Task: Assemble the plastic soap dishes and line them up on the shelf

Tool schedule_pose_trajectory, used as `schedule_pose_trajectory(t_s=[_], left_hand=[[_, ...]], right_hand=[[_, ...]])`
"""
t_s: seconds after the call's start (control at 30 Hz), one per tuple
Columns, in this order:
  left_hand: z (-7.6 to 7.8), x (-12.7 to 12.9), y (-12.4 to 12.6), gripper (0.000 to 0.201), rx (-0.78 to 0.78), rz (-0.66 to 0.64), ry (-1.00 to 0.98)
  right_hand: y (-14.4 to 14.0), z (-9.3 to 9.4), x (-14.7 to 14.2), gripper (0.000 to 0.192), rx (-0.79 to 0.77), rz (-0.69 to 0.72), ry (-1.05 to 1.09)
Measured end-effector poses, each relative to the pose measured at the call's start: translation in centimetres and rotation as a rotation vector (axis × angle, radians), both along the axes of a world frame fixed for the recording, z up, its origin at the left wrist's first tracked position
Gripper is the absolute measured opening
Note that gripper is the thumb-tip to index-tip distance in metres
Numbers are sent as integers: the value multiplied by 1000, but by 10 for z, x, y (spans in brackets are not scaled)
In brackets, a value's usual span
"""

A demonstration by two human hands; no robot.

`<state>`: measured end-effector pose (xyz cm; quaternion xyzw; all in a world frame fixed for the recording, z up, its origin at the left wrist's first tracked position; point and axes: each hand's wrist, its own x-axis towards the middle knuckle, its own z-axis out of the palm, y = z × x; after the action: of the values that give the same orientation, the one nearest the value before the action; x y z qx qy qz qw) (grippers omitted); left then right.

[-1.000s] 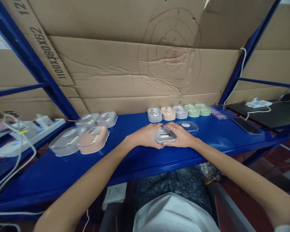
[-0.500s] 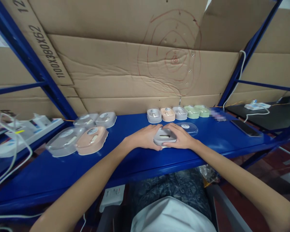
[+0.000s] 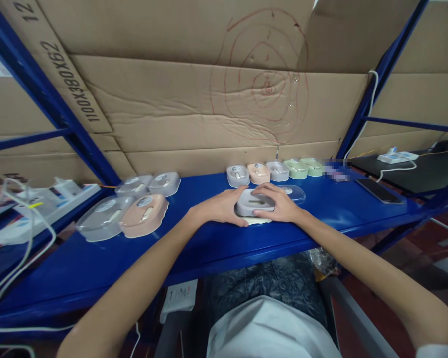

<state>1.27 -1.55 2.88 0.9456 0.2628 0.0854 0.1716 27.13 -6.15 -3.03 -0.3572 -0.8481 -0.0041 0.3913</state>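
My left hand (image 3: 219, 207) and my right hand (image 3: 280, 205) both grip a small grey case (image 3: 254, 203) with a pale insert, held just above the blue shelf (image 3: 209, 243). A white slip of paper (image 3: 257, 221) lies under the case. Just behind my right hand lies a clear lid (image 3: 291, 193) with a round sticker. Further back stands a row of small cases (image 3: 272, 171), grey, peach and green, against the cardboard.
At the left sit several larger cases (image 3: 134, 209), clear, grey and one peach (image 3: 144, 215). A white power strip (image 3: 56, 196) with cables lies far left. A dark phone (image 3: 381, 191) rests on the shelf at right. Cardboard sheets (image 3: 209, 99) back the shelf.
Both hands have lifted and tilted the grey case, uncovering the white slip beneath it. The view shifted slightly.
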Motion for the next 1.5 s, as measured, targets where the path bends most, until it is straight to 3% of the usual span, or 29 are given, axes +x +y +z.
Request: schedule_pose_trajectory(t_s=[0.3, 0.57, 1.13, 1.5], left_hand=[[2, -4, 1, 132, 17, 108, 69], [0, -5, 7, 144, 14, 109, 68], [-4, -6, 13, 131, -26, 88, 57], [3, -11, 14, 118, -67, 56, 63]], right_hand=[[6, -2, 3, 53, 74, -60, 96], [10, -2, 4, 46, 89, -123, 231], [13, -4, 8, 45, 128, -111, 281], [3, -1, 3, 46, 58, -64, 128]])
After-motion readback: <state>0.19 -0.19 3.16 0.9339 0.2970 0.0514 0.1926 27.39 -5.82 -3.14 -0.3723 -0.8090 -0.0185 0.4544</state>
